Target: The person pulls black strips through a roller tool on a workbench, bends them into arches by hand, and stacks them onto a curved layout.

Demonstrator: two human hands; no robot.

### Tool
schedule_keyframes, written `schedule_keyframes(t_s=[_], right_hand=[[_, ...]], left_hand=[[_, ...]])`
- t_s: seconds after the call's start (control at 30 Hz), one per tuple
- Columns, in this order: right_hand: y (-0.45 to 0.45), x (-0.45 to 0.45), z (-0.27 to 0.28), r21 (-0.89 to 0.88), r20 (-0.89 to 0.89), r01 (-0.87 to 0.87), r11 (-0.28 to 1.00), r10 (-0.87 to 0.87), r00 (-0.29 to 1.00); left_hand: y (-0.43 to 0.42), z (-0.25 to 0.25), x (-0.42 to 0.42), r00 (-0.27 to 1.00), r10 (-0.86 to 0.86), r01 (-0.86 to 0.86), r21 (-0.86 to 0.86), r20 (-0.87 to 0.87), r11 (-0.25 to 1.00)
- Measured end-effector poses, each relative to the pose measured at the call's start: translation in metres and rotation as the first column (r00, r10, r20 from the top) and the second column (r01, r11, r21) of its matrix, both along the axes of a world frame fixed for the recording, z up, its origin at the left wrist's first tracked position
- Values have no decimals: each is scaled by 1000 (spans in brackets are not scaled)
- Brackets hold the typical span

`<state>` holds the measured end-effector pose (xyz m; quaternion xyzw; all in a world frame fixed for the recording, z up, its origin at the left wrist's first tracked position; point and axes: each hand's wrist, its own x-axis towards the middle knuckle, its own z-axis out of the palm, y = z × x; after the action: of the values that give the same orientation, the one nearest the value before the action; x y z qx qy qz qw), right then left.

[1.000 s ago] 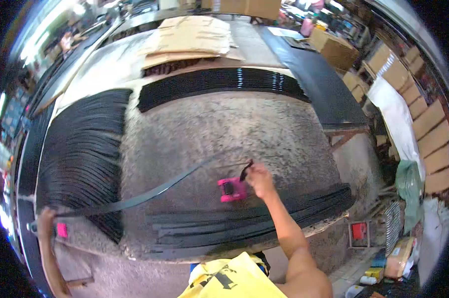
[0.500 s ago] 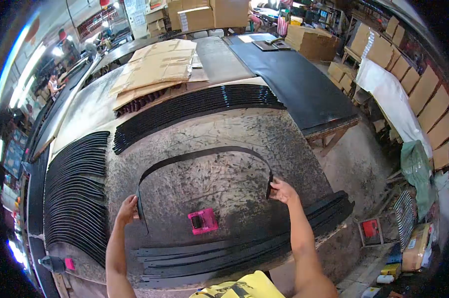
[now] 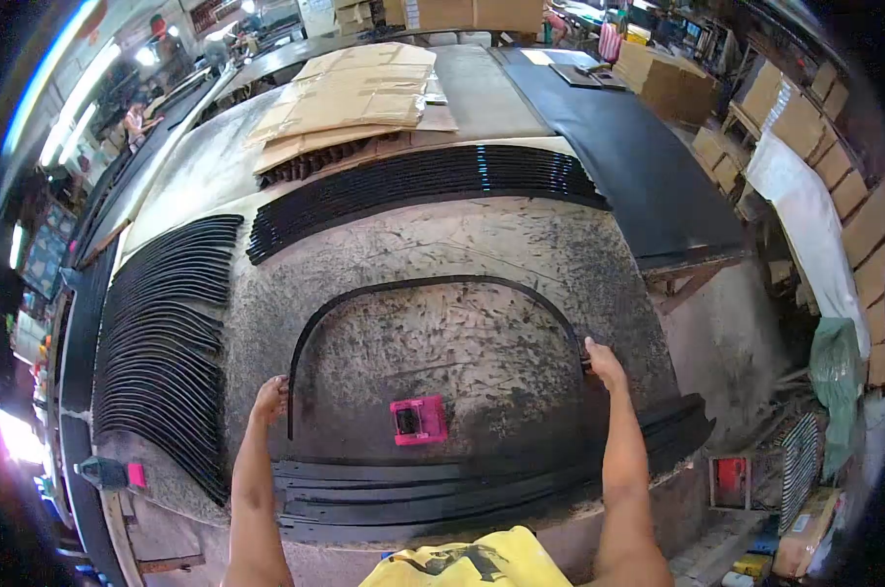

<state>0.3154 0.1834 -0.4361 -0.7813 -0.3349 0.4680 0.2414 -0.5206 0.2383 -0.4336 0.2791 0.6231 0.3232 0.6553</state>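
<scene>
A long thin black strip point(image 3: 433, 282) bows in an arch over the stained worktable, seen mostly edge-on. My left hand point(image 3: 272, 399) has its fingers curled at the strip's left side, and the free end hangs below them. At the strip's right end, my right hand point(image 3: 604, 364) pinches it, fingertips partly hidden. Between my hands, inside the arch, lies a pink item with a black centre point(image 3: 433, 419). Flat black strips point(image 3: 384, 489) are stacked along the table's near edge.
Many black strips lie in rows at the left point(image 3: 164, 362) and across the back point(image 3: 423, 181). Behind them sit flattened cardboard sheets point(image 3: 354, 93). A black-topped table point(image 3: 638, 161) adjoins at right. A dark bottle point(image 3: 100, 472) stands at the left corner. Another person point(image 3: 137, 125) is far left.
The strip has turned from showing its flat face to nearly edge-on, in a rounder arch. My hands are slightly farther apart, the right one higher. The view has shifted a little.
</scene>
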Motion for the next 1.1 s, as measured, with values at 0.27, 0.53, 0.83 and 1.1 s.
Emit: schedule_keyframes(t_s=[0.27,0.53,0.83,1.1], right_hand=[[22,-105,85,140,743,-254,957,68,666],[95,-228,14,118,706,-729,674,460,539],[238,-201,-12,144,814,-709,690,325,481],[363,-185,-30,152,865,-662,734,226,449]], left_hand=[[-15,8,55,292,318,296,401,-902,867],[56,15,215,335,102,757,332,-937,562],[217,-11,267,191,32,773,171,-981,611],[322,-15,307,147,86,753,168,-985,637]])
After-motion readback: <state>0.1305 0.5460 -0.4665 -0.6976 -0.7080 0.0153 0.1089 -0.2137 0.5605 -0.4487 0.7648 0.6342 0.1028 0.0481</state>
